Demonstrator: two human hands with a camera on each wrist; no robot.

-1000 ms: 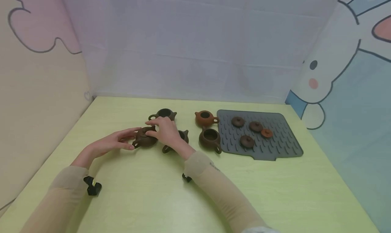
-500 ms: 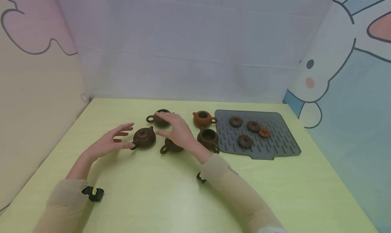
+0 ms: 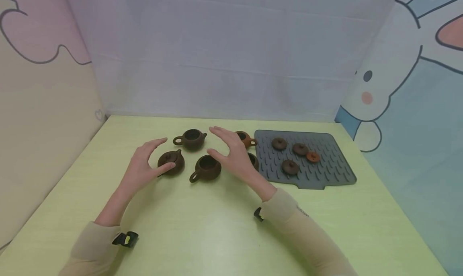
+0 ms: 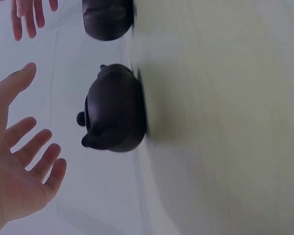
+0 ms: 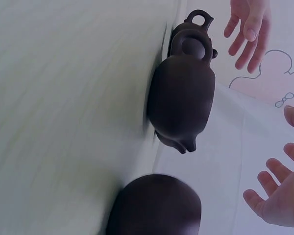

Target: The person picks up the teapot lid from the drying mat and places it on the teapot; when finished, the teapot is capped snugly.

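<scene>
Your left hand (image 3: 142, 162) and right hand (image 3: 235, 153) are spread. The lidded teapot (image 3: 173, 158), apparently just apart, sits at the left hand's three o'clock.

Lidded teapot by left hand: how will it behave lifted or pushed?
The lidded teapot looks clay-like, so likely rigid and breakable. Its lid seems merely seated, so might slip off if tilted. Squat, it should resist tipping.

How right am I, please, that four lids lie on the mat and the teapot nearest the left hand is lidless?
The teapot nearest the left hand isn't lidless: the head view shows its lid on. Four lids lie on the mat.
</scene>
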